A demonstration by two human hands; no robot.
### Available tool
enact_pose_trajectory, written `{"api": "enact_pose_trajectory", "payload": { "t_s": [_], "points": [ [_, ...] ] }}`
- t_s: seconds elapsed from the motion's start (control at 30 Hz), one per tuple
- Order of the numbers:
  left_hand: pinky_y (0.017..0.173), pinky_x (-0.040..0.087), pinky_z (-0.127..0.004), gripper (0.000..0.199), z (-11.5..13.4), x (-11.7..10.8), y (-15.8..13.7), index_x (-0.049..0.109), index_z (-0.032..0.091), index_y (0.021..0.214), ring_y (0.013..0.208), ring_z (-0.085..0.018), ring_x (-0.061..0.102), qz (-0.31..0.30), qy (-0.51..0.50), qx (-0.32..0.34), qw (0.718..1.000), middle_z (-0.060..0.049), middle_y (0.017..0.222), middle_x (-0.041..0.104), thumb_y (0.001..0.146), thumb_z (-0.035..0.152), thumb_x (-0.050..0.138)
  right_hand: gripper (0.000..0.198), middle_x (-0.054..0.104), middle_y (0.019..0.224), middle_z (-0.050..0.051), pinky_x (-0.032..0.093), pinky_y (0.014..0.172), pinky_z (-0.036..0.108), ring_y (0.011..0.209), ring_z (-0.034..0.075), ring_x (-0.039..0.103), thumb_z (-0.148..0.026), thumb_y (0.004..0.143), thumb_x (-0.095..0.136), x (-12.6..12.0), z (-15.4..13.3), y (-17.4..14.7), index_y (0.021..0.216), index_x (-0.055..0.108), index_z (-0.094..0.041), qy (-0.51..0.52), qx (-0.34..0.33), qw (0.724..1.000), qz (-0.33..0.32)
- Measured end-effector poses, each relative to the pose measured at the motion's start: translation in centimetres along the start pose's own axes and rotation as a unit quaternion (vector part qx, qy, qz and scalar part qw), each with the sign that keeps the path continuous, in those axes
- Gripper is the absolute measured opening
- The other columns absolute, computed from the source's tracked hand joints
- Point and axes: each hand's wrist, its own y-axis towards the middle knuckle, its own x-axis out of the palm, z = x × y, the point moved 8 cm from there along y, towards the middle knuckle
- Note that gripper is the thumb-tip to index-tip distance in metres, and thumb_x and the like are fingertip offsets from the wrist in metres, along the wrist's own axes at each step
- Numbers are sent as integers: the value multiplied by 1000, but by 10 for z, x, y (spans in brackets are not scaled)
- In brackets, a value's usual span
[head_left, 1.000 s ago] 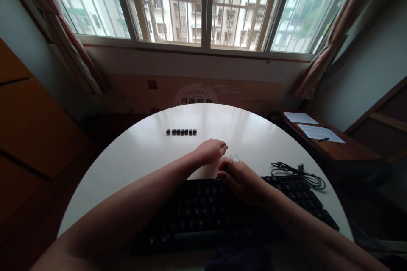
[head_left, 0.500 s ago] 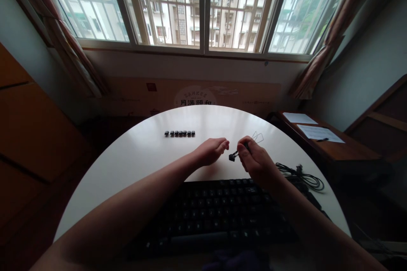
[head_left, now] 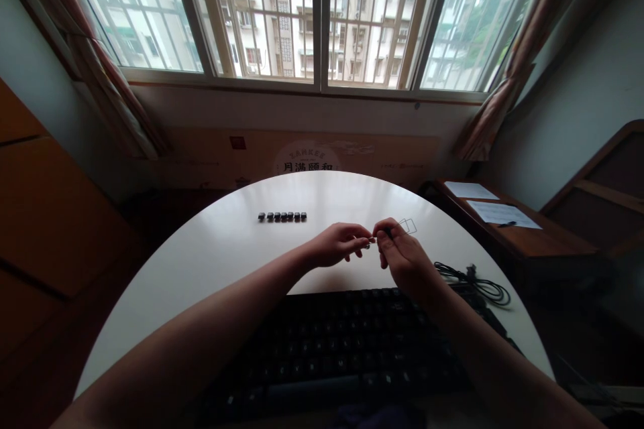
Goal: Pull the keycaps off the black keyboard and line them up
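My right hand is closed round a wire keycap puller, whose thin loops stick out past the knuckles. The puller's other end points at my left hand. There my left thumb and fingers pinch a small dark keycap, mostly hidden by the fingertips. Both hands nearly touch above the white table, just beyond the black keyboard. Farther off to the left, several black keycaps stand in a short row on the tabletop.
The round white table carries everything here. A coiled black cable lies at the keyboard's right end. Beyond the right edge, a brown wooden table holds papers and a pen. A barred window rises behind.
My left hand has moved right and its fingers have closed on the keycap at the puller's end. The view has tilted up slightly.
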Motion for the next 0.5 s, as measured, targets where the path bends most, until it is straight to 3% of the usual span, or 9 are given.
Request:
{"api": "enact_pose_trajectory", "payload": {
  "t_s": [0.27,0.5],
  "points": [
    [54,50,-23,26,-5,1,3,64,12,101,69,-13,60,-2,-97,-35,995,-4,83,63,81,29,65,19,57,67,0,39,55,28,59,19,56,-33,97,38,-2,0,-1,98,54,-23,-77,-2,997,20],
    [47,47,-20,28,-18,-14,6,63,16,106,58,-8,51,83,-10,-47,995,0,80,52,90,26,43,19,55,64,0,39,57,29,59,20,55,-34,97,37,-15,0,0,96,52,-23,-105,4,992,74]
  ]
}}
